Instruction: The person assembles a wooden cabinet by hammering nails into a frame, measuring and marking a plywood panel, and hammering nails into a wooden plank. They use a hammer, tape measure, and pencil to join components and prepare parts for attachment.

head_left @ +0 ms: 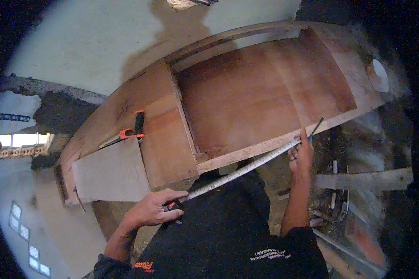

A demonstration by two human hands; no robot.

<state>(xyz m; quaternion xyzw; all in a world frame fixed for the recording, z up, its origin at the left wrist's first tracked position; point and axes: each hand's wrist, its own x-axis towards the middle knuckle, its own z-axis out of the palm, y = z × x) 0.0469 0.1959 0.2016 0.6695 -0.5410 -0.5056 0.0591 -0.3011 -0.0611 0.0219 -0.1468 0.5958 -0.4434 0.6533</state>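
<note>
My left hand (pixel 150 209) is closed around a small black and red tape measure (pixel 173 206) in front of my dark shirt. Its pale blade (pixel 242 173) runs out, slightly bowed, to my right hand (pixel 302 156). There my right fingers pinch the far part of the blade against the front edge of a wooden frame (pixel 251 152). A thin dark stick like a pencil (pixel 318 124) also pokes out of that hand. Inside the frame is a recessed brown wood panel (pixel 260 93). The blade's very end is hidden by my fingers.
A handsaw with an orange and black handle (pixel 138 123) lies on the left worktop, beside a pale rectangular board (pixel 111 174). A white round object (pixel 379 76) is at the right end. Wood scraps (pixel 328 216) and a plank (pixel 368 179) lie lower right.
</note>
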